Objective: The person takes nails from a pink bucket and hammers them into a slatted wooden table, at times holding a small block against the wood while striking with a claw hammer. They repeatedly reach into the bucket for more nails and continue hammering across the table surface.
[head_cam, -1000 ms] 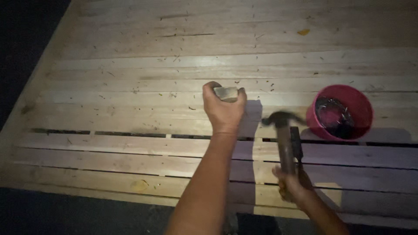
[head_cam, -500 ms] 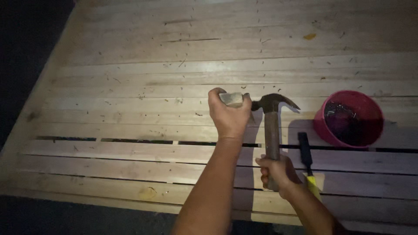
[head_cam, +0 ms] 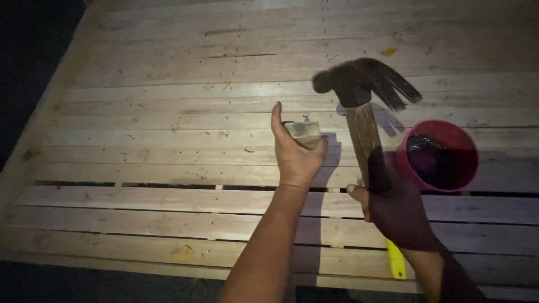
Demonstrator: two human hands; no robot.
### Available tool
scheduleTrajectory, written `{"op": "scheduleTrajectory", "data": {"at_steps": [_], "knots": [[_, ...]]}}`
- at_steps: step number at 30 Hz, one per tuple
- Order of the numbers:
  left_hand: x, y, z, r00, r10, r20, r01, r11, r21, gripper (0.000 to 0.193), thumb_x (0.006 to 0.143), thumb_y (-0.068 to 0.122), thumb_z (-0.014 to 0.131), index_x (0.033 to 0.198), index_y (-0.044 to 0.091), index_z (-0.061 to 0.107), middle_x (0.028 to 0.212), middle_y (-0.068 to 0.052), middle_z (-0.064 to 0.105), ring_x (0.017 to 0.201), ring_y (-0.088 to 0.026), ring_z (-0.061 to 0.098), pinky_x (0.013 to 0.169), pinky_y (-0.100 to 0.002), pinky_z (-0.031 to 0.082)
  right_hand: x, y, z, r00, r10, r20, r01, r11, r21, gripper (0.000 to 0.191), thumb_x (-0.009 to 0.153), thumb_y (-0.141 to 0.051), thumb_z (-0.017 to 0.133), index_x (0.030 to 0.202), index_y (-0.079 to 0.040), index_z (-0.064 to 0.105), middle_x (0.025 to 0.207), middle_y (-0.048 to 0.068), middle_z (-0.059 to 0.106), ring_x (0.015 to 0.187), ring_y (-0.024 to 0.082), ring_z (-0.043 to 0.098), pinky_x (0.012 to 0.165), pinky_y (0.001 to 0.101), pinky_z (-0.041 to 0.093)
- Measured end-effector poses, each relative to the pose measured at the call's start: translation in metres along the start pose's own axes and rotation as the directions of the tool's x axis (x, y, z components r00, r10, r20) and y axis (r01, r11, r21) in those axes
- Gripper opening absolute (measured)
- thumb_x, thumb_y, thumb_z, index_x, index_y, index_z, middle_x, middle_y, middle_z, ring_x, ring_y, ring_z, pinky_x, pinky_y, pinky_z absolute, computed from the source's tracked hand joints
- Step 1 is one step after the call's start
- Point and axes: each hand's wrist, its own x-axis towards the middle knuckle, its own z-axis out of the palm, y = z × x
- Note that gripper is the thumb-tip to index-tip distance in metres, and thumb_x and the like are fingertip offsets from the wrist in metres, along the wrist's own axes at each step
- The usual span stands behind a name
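Observation:
My left hand (head_cam: 295,152) is closed around a small pale wooden block (head_cam: 304,133), held upright on the plank surface (head_cam: 168,112). My right hand (head_cam: 393,205) grips the wooden handle of a claw hammer (head_cam: 364,90). The dark hammer head is raised above and to the right of the block, blurred. The hammer is clear of the block.
A red bowl (head_cam: 443,154) with dark metal pieces inside stands just right of the hammer handle. A yellow-handled tool (head_cam: 396,261) lies on the planks under my right wrist. Gaps run between the near planks. The left edge drops into darkness.
The hammer head has lifted from next to the block to well above it. My right hand has risen with it. My left hand stays on the block.

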Motion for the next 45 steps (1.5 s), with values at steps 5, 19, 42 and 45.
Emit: {"op": "scheduleTrajectory", "data": {"at_steps": [5,19,42,45], "knots": [[-0.003,0.010,-0.004,0.994,-0.110,0.015,0.111,0.992,-0.061,0.119,0.071,0.011,0.087,0.161,0.008,0.009,0.132,-0.026,0.060,0.119,-0.035,0.067,0.105,-0.039,0.053,-0.013,0.000,-0.007,0.990,-0.097,0.106,0.132,0.906,-0.401,0.039,0.073,-0.027,0.085,0.100,0.000,0.075,0.070,0.012,0.074,0.065,0.019,0.073,0.066,0.0365,0.056],[-0.003,0.007,-0.015,0.991,-0.135,-0.001,0.135,0.988,-0.079,0.127,0.070,0.017,0.091,0.161,0.008,0.002,0.128,-0.026,0.064,0.116,-0.033,0.069,0.103,-0.038,0.054,-0.021,-0.003,0.003,0.988,0.128,0.082,-0.076,0.882,-0.465,0.043,0.081,-0.035,0.087,0.109,-0.005,0.074,0.073,0.019,0.072,0.070,0.023,0.069,0.071,0.0387,0.055],[-0.007,-0.009,-0.013,0.997,-0.078,0.015,0.079,0.996,-0.047,0.122,0.071,0.009,0.086,0.163,0.009,0.007,0.127,-0.025,0.063,0.114,-0.035,0.068,0.103,-0.039,0.054,-0.014,0.014,0.004,0.996,-0.067,0.055,0.082,0.938,-0.338,0.031,0.074,-0.024,0.082,0.091,-0.003,0.069,0.059,0.004,0.065,0.057,0.015,0.063,0.055,0.0337,0.049],[-0.009,-0.011,-0.014,0.999,0.035,-0.011,-0.035,0.999,-0.016,0.123,0.071,0.005,0.088,0.163,0.007,0.005,0.138,-0.030,0.053,0.121,-0.038,0.062,0.106,-0.041,0.051,-0.014,0.014,0.002,0.996,0.005,0.092,0.031,0.923,-0.385,0.030,0.076,-0.024,0.084,0.089,-0.001,0.070,0.058,0.008,0.060,0.056,0.017,0.058,0.054,0.0344,0.046]]}}
